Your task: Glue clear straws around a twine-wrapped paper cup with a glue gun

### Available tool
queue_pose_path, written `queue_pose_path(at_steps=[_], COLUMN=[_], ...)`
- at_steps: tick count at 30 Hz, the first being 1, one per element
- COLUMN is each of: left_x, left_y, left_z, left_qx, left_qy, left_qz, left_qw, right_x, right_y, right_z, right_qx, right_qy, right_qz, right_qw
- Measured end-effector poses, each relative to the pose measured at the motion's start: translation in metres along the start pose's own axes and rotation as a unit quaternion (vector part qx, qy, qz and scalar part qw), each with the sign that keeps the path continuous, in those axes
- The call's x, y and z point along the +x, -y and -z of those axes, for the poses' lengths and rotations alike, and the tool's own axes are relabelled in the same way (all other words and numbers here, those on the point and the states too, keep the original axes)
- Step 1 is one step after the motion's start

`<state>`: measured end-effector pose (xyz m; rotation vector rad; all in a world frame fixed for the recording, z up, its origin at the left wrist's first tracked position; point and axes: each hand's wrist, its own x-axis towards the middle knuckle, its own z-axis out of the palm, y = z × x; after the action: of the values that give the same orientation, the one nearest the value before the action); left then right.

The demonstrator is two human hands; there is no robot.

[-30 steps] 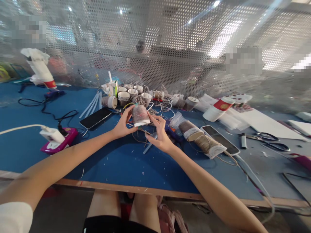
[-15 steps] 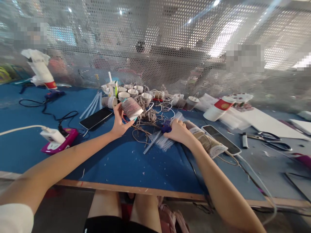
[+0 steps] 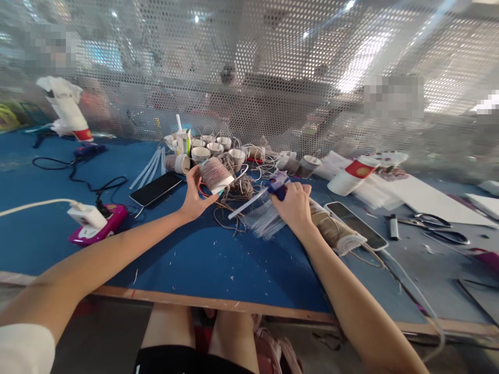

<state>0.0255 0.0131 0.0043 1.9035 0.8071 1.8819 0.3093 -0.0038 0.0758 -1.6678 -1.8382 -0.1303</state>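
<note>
My left hand [image 3: 196,198] grips a paper cup [image 3: 215,174] wrapped in grey-brown cord, tilted above the table, its white rim end toward the lower right. In my right hand [image 3: 294,206] is a blue hot glue gun [image 3: 278,188]; fingers wrap its handle and hide part of it. A white glue stick [image 3: 248,204] juts from the gun to the lower left. Below it lies a bundle of clear glue sticks [image 3: 265,218] on the blue table. A tangle of cord [image 3: 242,188] lies between the hands.
Several cord-wrapped cups [image 3: 214,149] stand behind. A black phone [image 3: 156,189] and a purple power strip [image 3: 99,224] lie left. To the right are a wrapped roll [image 3: 337,228], another phone [image 3: 355,224], scissors [image 3: 432,222] and a red-white cup stack [image 3: 353,175]. A perforated metal screen [image 3: 249,93] rises behind.
My right hand has lifted the glue gun off the clear sticks and turned it, so more of it and its white glue stick show. My left hand still holds the cup, almost unmoved.
</note>
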Motion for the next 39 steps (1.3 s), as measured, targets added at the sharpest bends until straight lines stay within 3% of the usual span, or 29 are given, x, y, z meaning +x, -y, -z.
queue_pose_path(at_steps=[2, 4, 8, 10, 12, 26, 39], left_x=[0.0, 0.0, 0.002, 0.002, 0.002, 0.001, 0.003], left_y=[0.0, 0.0, 0.003, 0.005, 0.006, -0.001, -0.002], left_z=[0.0, -0.001, -0.002, -0.003, -0.003, -0.002, -0.002], left_qx=[-0.007, -0.013, -0.018, -0.014, -0.011, 0.027, 0.007], left_qy=[0.001, 0.002, -0.005, -0.012, -0.02, -0.037, -0.033], left_qz=[-0.006, -0.019, -0.028, -0.023, -0.02, 0.017, 0.007], left_qw=[1.0, 1.0, 0.999, 1.0, 1.0, 0.999, 0.999], right_x=[-0.001, -0.003, -0.014, -0.021, -0.028, -0.04, -0.04], right_y=[0.009, 0.021, 0.049, 0.06, 0.066, 0.069, 0.07], right_z=[0.005, 0.011, 0.021, 0.023, 0.024, 0.012, 0.014], right_qx=[0.067, 0.19, 0.462, 0.529, 0.561, 0.541, 0.524], right_qy=[-0.042, -0.045, 0.079, 0.125, 0.145, 0.201, 0.21], right_qz=[-0.018, -0.051, -0.12, -0.122, -0.106, -0.059, -0.083], right_qw=[0.997, 0.98, 0.875, 0.83, 0.808, 0.814, 0.821])
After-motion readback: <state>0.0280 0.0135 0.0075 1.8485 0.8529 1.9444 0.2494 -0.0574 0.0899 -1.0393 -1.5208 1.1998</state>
